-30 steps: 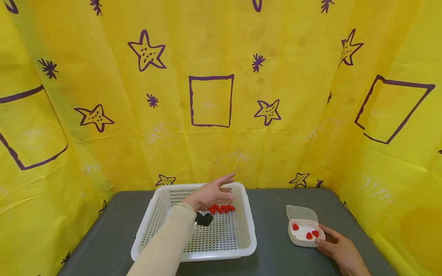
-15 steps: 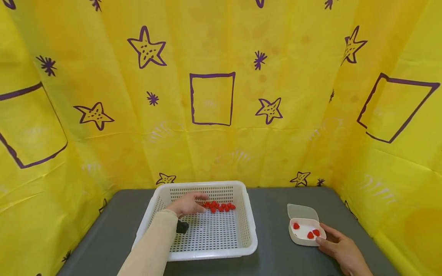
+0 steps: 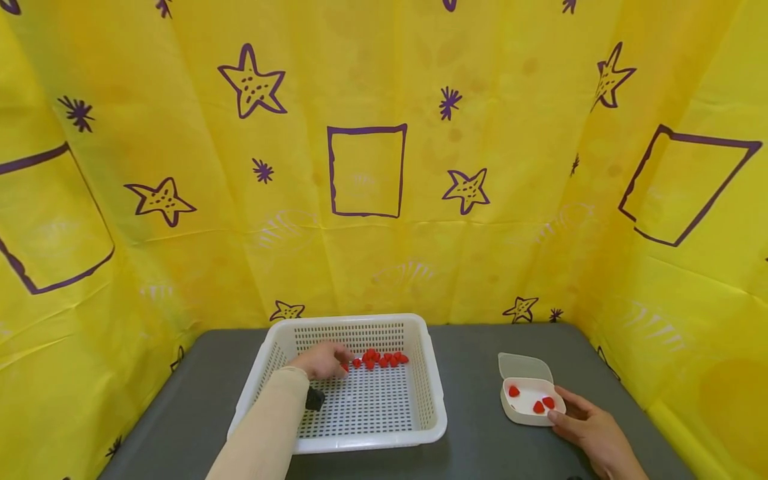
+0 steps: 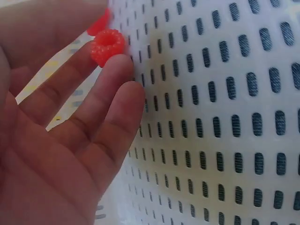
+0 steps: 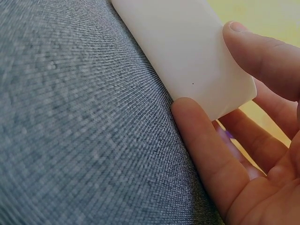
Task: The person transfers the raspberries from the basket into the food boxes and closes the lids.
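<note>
In the head view my left hand [image 3: 324,360] reaches down inside a white perforated plastic basket [image 3: 360,445], near its back wall. In the left wrist view, a red raspberry [image 4: 108,48] with a hollow end lies right at the fingertips, and part of another red raspberry [image 4: 99,23] shows under the thumb. The fingers are gently bent around the near berry without closing on it. My right hand [image 3: 591,430] holds the right end of a small white lidded box [image 3: 519,419], thumb on one side and fingers on the other. Several red raspberries [image 3: 539,407] lie in the box.
More red raspberries [image 3: 384,360] cluster along the basket's back right. The box's translucent lid [image 3: 525,367] stands open at its back. Both containers stand on a dark grey cloth-covered table [image 3: 474,373]; a yellow patterned curtain [image 3: 366,267] encloses its back and sides.
The left hand has moved left and down from above the berries to the leftmost ones, its fingers drawing in. My right hand and the box have stayed in place.
</note>
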{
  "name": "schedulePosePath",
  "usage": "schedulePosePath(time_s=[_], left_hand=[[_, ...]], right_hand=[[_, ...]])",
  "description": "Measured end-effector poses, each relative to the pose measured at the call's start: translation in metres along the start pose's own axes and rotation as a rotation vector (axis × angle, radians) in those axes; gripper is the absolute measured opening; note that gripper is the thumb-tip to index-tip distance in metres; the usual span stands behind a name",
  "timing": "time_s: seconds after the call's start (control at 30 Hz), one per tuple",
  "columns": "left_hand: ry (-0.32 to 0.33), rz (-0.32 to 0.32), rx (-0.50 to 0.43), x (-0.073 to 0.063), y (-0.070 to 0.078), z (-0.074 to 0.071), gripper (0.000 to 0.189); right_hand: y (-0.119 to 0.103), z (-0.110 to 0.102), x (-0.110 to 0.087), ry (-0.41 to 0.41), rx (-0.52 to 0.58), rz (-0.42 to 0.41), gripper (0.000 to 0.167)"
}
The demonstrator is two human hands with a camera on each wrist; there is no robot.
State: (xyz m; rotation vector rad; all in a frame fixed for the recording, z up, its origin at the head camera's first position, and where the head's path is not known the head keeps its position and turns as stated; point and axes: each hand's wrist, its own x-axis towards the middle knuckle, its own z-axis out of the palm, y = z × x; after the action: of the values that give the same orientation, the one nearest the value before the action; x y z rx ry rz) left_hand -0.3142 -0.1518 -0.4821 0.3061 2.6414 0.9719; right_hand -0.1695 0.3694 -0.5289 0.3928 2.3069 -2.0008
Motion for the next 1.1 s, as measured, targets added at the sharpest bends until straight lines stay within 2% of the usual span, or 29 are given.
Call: schedulePosePath(time_s=[0.3,0.4,0.53,0.63,0.73,0.83,0.97,1.1], left_hand=[[0.002,-0.015,0.084,-0.004,0.001,0.005,0.019],[0.000,0.002,0.082,-0.005,0.002,0.005,0.017],[-0.016,0.007,0.024,-0.006,0.007,0.002,0.013],[-0.024,0.033,0.003,-0.008,0.016,-0.002,0.013],[-0.032,0.074,-0.011,-0.010,0.033,-0.006,0.016],[-0.034,0.110,-0.104,-0.012,0.055,-0.008,0.016],[-0.008,0.131,-0.316,-0.015,0.084,-0.004,0.013],[0.025,0.156,-0.509,-0.013,0.106,0.007,0.013]], right_hand=[[0.000,0.001,0.000,0.003,0.000,0.018,0.079],[-0.001,0.000,0.000,-0.004,-0.006,0.012,0.079],[-0.001,0.000,0.000,-0.004,-0.011,0.011,0.079],[-0.001,0.000,0.001,-0.005,-0.019,0.013,0.079],[-0.001,-0.001,0.001,-0.004,-0.026,0.016,0.079],[-0.001,-0.001,0.001,-0.004,-0.024,0.016,0.079],[-0.002,0.000,0.000,-0.008,-0.015,0.011,0.078],[-0.003,0.000,-0.001,-0.008,-0.004,0.004,0.078]])
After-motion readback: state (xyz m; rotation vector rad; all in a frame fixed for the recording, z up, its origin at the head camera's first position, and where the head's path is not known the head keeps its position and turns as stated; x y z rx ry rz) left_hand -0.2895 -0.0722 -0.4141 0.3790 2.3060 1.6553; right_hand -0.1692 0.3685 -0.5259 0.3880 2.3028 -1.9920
